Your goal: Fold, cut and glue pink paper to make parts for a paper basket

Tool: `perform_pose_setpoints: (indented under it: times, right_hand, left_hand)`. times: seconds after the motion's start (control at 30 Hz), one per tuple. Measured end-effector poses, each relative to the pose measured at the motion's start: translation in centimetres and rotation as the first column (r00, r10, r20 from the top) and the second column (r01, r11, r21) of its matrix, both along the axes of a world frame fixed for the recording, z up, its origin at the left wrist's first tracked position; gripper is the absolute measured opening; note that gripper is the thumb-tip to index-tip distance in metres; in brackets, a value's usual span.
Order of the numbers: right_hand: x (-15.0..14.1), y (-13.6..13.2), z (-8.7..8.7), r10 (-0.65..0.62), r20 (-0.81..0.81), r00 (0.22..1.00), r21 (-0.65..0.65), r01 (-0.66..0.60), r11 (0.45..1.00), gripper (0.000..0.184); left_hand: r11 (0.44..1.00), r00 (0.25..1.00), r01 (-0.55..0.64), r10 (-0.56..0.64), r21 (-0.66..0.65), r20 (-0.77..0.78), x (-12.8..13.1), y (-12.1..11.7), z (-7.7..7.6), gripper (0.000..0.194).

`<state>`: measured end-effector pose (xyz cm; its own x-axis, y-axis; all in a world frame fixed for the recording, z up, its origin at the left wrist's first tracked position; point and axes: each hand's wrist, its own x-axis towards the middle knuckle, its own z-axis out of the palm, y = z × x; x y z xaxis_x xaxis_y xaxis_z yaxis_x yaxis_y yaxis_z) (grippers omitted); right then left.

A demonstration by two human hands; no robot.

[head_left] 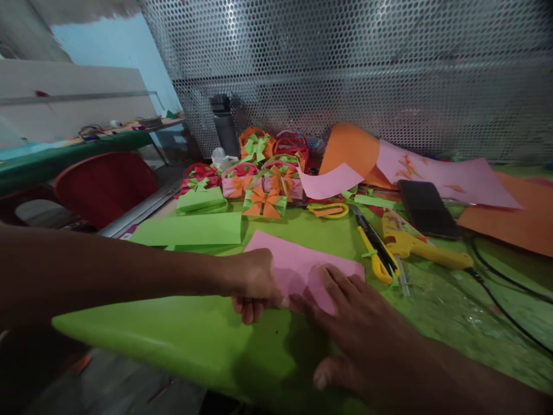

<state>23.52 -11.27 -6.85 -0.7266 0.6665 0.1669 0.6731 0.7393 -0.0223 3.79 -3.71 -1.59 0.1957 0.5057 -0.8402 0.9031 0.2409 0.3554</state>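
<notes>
Pink paper at center frame, long axis running left to right, right end tipped slightly toward bottom; left hand curled at its left end, pinching the near edge, right hand on its right part, fingers spread. Green folded paper just left, paper baskets behind, yellow-handled cutter and glue gun right; both hands cover its near edge.

The fingertips of the left hand are partly hidden at the pink paper's lower edge. Both forearms are cut off by the frame's sides. Small items at upper left are blurred beyond naming.
</notes>
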Motion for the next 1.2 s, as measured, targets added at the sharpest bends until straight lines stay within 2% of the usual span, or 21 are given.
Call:
perform_pose_setpoints:
  times: [0.13, 0.23, 0.53, 0.9, 1.0, 1.1, 1.17, 1.2]
  right_hand:
    - [0.1, 0.0, -0.1, 0.012, -0.006, 1.000, 0.033, -0.012, 0.999, 0.081]
    - [0.3, -0.1, -0.5, 0.010, -0.017, 1.000, 0.075, -0.008, 0.997, 0.082]
    - [0.4, 0.1, -1.3, 0.021, -0.035, 0.999, 0.124, -0.016, 0.992, 0.083]
    - [0.0, 0.8, -0.2, 0.109, 0.019, 0.994, 0.266, -0.111, 0.957, 0.079]
    - [-0.1, 0.8, -1.0, 0.099, 0.014, 0.995, 0.324, -0.098, 0.941, 0.081]
    - [-0.2, 0.8, -2.4, 0.042, -0.029, 0.999, 0.354, -0.029, 0.935, 0.074]
    - [-0.3, 0.8, -3.0, 0.008, -0.039, 0.999, 0.371, 0.007, 0.929, 0.065]
    - [-0.3, 0.8, -3.2, 0.006, -0.034, 0.999, 0.377, 0.007, 0.926, 0.064]
  left_hand:
    - [1.000, 1.000, -0.018, 0.018, 0.005, -0.013, -0.5, 0.1, -0.2, 0.022]
    - [0.999, 0.999, -0.041, 0.041, -0.019, -0.010, -1.3, 0.4, 0.0, 0.026]
    - [0.991, 0.989, -0.132, 0.132, -0.002, 0.064, -5.4, 0.7, 0.0, 0.030]
    - [0.973, 0.977, -0.212, 0.211, 0.089, 0.017, -9.7, 1.2, -0.2, 0.035]
    - [0.977, 0.985, -0.171, 0.174, 0.126, -0.007, -10.4, 1.3, 0.6, 0.036]
    - [0.984, 0.996, -0.072, 0.081, 0.161, -0.047, -10.1, 0.9, 2.4, 0.036]
    - [0.970, 0.998, 0.026, -0.011, 0.243, -0.062, -8.9, 0.2, 3.5, 0.038]
    - [0.943, 0.996, 0.078, -0.062, 0.323, -0.058, -8.1, -0.2, 3.9, 0.040]
